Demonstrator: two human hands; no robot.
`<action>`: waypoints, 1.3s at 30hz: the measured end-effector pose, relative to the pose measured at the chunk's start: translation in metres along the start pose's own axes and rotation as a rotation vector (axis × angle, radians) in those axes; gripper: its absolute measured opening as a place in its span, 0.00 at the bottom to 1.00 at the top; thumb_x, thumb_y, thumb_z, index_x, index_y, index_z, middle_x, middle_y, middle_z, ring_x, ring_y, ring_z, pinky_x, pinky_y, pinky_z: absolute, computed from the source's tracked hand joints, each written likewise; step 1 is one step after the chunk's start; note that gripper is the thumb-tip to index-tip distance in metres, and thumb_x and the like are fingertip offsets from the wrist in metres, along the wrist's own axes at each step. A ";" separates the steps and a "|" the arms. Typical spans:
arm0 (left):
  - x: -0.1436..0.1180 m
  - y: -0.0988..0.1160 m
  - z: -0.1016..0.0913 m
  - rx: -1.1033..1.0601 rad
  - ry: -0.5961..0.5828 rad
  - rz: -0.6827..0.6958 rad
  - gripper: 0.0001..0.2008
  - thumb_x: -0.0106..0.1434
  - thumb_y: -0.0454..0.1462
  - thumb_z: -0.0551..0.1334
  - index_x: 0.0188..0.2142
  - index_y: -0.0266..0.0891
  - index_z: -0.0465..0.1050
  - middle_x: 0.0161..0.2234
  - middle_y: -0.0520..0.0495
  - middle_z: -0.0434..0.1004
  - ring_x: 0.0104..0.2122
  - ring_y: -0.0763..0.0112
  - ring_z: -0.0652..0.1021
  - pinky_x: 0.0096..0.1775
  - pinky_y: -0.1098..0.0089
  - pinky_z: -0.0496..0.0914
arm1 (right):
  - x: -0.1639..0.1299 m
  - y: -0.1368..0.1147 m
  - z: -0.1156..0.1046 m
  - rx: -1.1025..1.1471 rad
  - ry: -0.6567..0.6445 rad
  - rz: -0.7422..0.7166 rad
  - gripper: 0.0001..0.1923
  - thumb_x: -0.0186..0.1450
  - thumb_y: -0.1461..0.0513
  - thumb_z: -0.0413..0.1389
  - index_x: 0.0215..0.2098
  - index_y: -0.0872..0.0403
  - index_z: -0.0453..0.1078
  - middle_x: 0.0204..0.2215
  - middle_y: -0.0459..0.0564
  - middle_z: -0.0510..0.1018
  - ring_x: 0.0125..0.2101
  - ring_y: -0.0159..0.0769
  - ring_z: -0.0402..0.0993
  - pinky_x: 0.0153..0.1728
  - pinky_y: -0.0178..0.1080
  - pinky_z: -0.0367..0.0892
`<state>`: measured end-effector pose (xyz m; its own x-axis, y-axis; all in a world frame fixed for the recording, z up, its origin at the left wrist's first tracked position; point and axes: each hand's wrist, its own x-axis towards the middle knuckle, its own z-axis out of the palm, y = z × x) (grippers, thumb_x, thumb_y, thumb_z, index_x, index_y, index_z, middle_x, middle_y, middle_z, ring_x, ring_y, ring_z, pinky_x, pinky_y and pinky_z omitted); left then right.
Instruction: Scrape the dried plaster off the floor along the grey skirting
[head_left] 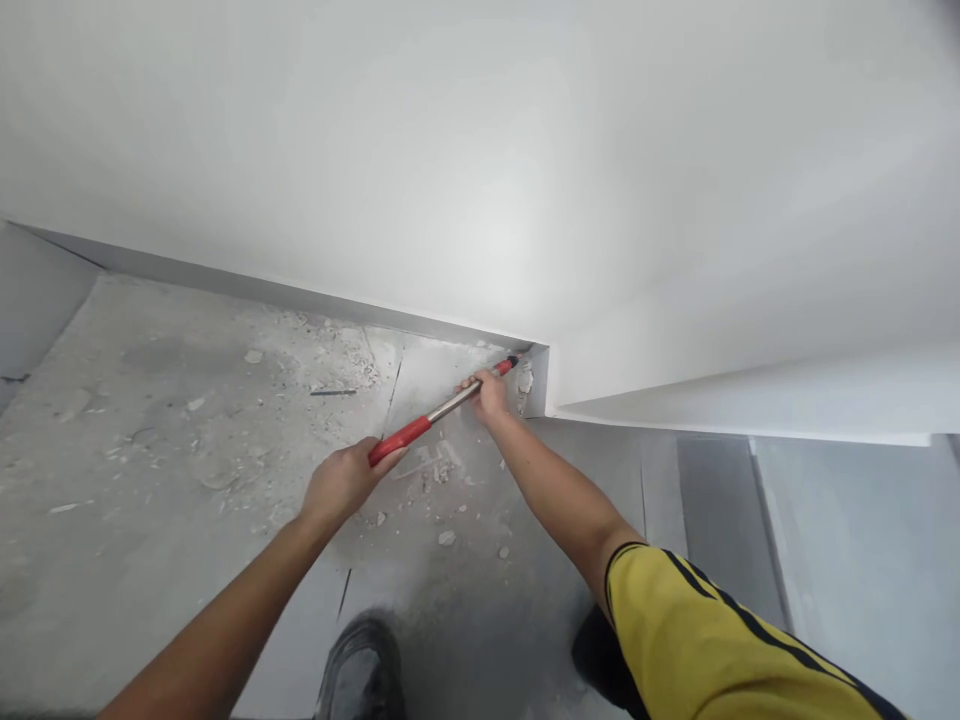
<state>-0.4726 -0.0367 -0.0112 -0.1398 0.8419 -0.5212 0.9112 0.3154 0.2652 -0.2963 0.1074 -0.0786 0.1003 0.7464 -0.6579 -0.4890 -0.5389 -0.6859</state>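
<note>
gripping a red-handled metal rod point(451, 404) at two places. left hand point(345, 485): closed around the rear red grip point(401, 440), thumb laid along it. right hand point(491, 396): curled round the shaft near the front, fingers partly hidden. rod slants above the dusty floor point(150, 560), black tip point(513, 361) at the base corner of the white wall point(420, 150); contact unclear. plaster chips point(447, 538) lie below.

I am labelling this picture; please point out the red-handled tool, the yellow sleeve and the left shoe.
Red-handled tool point(451, 404): head view, on its silver shaft.
Yellow sleeve point(697, 640): head view, on yellow cloth beside the black stripes.
Left shoe point(363, 668): head view, on its dark upper.
</note>
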 end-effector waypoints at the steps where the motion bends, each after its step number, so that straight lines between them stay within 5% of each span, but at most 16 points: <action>1: 0.000 0.000 0.002 0.007 0.006 -0.012 0.25 0.61 0.56 0.45 0.34 0.40 0.70 0.26 0.44 0.76 0.28 0.63 0.76 0.26 0.72 0.58 | 0.000 0.000 -0.001 -0.001 -0.025 0.015 0.06 0.49 0.69 0.48 0.19 0.54 0.54 0.12 0.38 0.61 0.15 0.25 0.63 0.22 0.32 0.69; 8: -0.005 0.008 0.017 -0.043 -0.018 0.012 0.26 0.61 0.57 0.45 0.32 0.41 0.69 0.26 0.45 0.76 0.28 0.63 0.76 0.26 0.72 0.57 | 0.001 -0.002 -0.012 0.004 0.000 -0.021 0.07 0.48 0.70 0.47 0.17 0.55 0.55 0.11 0.38 0.61 0.14 0.25 0.62 0.22 0.33 0.69; 20: -0.004 -0.007 0.041 -0.112 -0.055 -0.052 0.23 0.61 0.55 0.46 0.34 0.41 0.69 0.27 0.46 0.76 0.29 0.63 0.76 0.29 0.72 0.59 | -0.001 0.014 -0.010 -0.069 -0.052 -0.076 0.05 0.45 0.68 0.50 0.17 0.55 0.56 0.10 0.38 0.61 0.14 0.27 0.64 0.21 0.34 0.70; 39: -0.015 0.003 0.029 -0.132 -0.042 -0.013 0.23 0.61 0.55 0.48 0.34 0.41 0.69 0.28 0.47 0.76 0.29 0.62 0.75 0.29 0.72 0.58 | -0.020 -0.010 -0.009 -0.050 -0.075 -0.124 0.06 0.46 0.66 0.52 0.17 0.55 0.56 0.12 0.39 0.61 0.16 0.26 0.65 0.22 0.34 0.70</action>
<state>-0.4568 -0.0608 -0.0259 -0.1318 0.8192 -0.5581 0.8502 0.3830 0.3613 -0.2860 0.0942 -0.0616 0.0911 0.8346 -0.5433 -0.4330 -0.4581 -0.7763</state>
